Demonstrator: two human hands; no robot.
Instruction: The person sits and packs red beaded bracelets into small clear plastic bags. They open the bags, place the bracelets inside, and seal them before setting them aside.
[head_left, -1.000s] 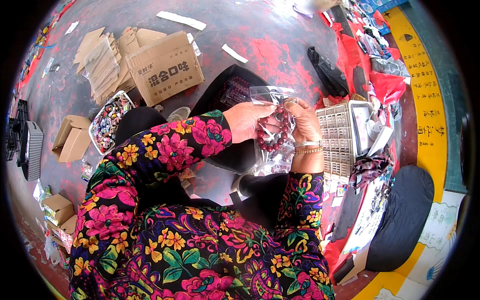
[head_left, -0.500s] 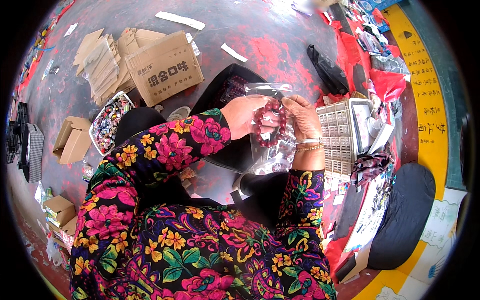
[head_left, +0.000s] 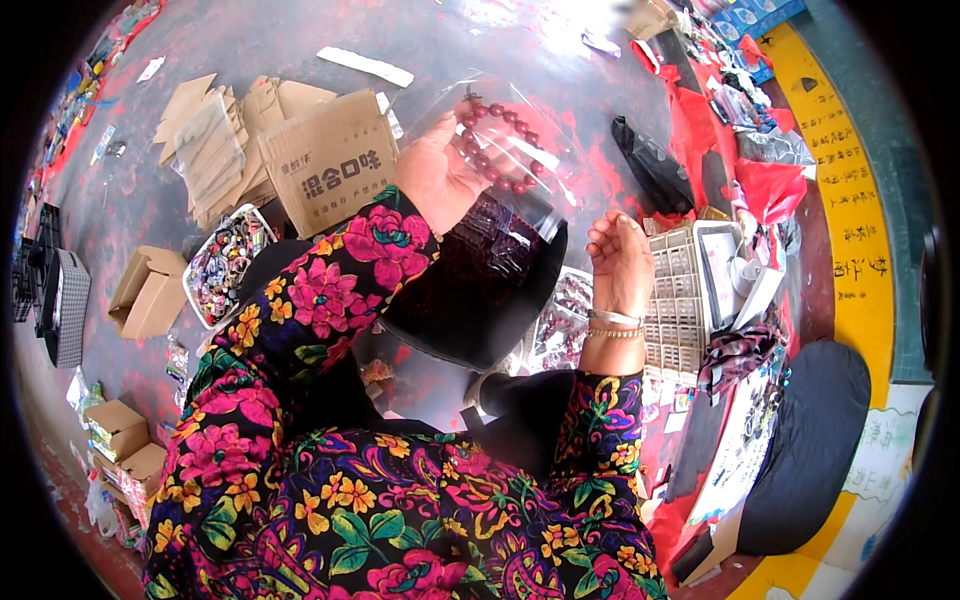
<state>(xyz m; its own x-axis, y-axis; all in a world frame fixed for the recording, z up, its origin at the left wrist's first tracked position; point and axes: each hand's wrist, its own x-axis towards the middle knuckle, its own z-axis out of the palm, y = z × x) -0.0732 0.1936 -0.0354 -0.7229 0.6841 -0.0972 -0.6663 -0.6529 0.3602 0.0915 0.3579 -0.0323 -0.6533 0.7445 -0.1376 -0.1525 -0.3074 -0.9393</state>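
My left hand (head_left: 440,175) grips the edge of a clear plastic bag with a dark red beaded bracelet (head_left: 513,183) inside, held out over a black tub (head_left: 450,310). Dark red beads in clear wrapping (head_left: 490,235) lie in the tub. To the right, my right hand (head_left: 620,262) is raised apart from the bag, its fingers loosely bent with nothing visible in them. Below it rests another clear bag of beads (head_left: 562,325), partly hidden by the tub.
A white plastic basket (head_left: 675,290) stands right beside my right hand. Left of the tub are a cardboard box (head_left: 328,165), flattened cardboard (head_left: 205,150), a white tray of small colourful items (head_left: 230,265) and a small open carton (head_left: 148,292). A black bag (head_left: 650,165) lies ahead right.
My left hand has carried the bagged bracelet away from me and slightly left. My right hand has let go of the bag and drawn back right, uncovering the tub's contents.
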